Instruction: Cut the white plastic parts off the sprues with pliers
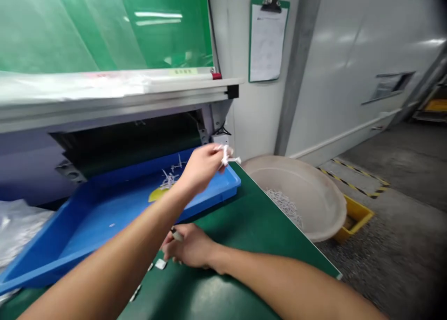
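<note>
My left hand (202, 166) is raised over the right end of a blue tray (228, 185), its fingers closed on a small branched white plastic piece (226, 156). Below it, on the green tabletop (240, 222), rests my right hand (190, 246). Its fingers are curled round a short pale stick-like tool (177, 234) with a dark end; the rest of the tool is hidden. Small white pieces (160, 264) lie on the tabletop beside the right hand. Inside the tray, more branched white pieces (168, 179) sit by a yellow object (156, 194), partly behind my left forearm.
Past the table's right edge stands a large round pale tub (321, 194) with many white pieces in its bottom. A yellow crate (358, 215) is beside it on the floor. A clear plastic bag (21, 231) lies left of the tray. A metal shelf (167, 98) overhangs the tray.
</note>
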Available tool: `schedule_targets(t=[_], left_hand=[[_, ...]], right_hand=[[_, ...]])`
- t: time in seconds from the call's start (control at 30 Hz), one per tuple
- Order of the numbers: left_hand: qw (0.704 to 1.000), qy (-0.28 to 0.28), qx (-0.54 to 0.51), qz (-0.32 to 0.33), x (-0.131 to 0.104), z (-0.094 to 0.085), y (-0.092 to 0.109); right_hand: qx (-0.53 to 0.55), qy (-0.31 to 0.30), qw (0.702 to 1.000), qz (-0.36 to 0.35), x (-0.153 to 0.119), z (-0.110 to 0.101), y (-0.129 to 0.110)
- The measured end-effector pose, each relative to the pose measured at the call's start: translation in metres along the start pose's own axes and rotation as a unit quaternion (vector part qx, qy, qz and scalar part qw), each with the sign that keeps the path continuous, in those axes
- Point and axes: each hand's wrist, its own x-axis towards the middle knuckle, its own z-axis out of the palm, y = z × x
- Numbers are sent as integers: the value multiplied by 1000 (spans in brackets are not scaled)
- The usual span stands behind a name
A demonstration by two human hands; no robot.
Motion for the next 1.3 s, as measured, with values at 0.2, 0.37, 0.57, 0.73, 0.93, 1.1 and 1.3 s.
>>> schedule_targets(t=[0.2,0.37,0.57,0.73,0.93,1.1,1.3], left_hand=[[899,91,366,223,74,40,13],[878,72,394,263,-29,-33,22],[817,206,533,83,-176,-188,27],[735,271,604,-143,-223,-317,44],[756,250,574,-189,-211,-363,44],[862,167,459,-138,-228,-299,25],[881,-48,446,-149,-275,-209,-46]], right_hand=[[-73,43,996,-37,-1,-18,-3],[-141,27,984,-105,-16,-10,5],[-383,-102,890,-228,-23,-15,32],[-444,-115,865,-206,-29,-15,37],[-505,-21,836,-215,-21,-26,33],[-620,13,746,-244,-24,-60,32],[-646,50,695,-312,-46,-75,39]])
